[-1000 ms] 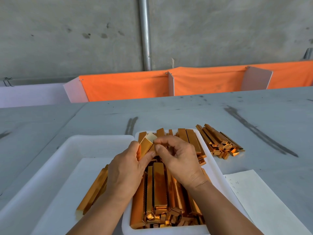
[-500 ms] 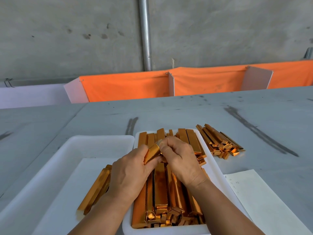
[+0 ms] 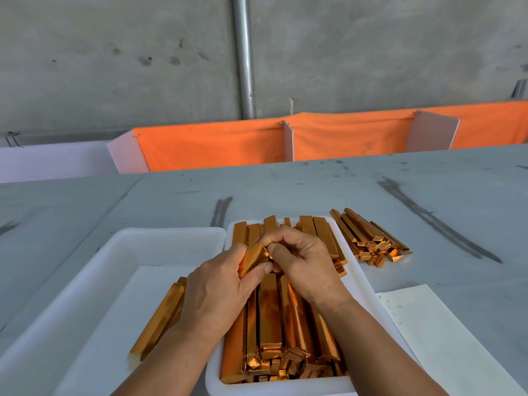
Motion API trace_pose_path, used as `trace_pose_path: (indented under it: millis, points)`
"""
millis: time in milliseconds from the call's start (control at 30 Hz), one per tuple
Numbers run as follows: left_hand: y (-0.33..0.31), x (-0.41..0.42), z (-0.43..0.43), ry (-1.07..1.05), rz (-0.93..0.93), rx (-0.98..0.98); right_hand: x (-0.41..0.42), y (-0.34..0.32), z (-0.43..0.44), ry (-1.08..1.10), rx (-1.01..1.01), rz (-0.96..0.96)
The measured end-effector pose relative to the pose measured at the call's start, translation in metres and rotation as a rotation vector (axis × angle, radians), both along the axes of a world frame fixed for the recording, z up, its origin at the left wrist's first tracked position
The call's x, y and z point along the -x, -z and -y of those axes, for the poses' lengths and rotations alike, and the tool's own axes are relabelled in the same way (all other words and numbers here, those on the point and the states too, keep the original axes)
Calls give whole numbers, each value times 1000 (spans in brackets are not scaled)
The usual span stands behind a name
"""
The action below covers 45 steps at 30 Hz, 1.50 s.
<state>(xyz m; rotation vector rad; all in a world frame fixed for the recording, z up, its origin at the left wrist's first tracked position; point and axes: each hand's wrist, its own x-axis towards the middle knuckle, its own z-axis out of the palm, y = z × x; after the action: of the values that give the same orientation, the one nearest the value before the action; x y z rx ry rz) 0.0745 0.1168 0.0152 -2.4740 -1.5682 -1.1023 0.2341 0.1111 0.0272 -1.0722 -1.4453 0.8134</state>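
Holding one gold foil box (image 3: 255, 257) between both hands, above middle of right white tray (image 3: 360, 277). Left hand (image 3: 217, 292) back up, fingers curled round box's near part, thumb along its side. Right hand (image 3: 303, 264) back up, knuckles raised, fingertips (image 3: 267, 239) pinching box's far end. Both forearms enter from bottom edge, converging. Box tilted, far end higher. Right tray packed with like boxes (image 3: 271, 318) lying lengthwise. Left white tray (image 3: 120, 247) holds few boxes (image 3: 160, 318). Loose pile (image 3: 368, 238) on grey table (image 3: 314, 190), right of tray. Paper sheet (image 3: 434, 332) near right forearm.
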Motion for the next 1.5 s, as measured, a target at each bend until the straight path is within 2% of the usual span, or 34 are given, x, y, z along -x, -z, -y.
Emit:
trace_pose_path:
  millis: [433, 700, 1367, 1500]
  points:
    - [0, 0, 0, -39, -25, -23, -2, 2, -3, -20, -46, -97]
    - [1, 0, 0, -22, -10, 9, -2, 2, -4, 29, -45, -30]
    - [1, 1, -2, -25, 16, 46, 1, 4, 1, -4, 52, 70]
    - [4, 2, -3, 0, 79, 50, 2, 0, 5, -42, 24, 10]
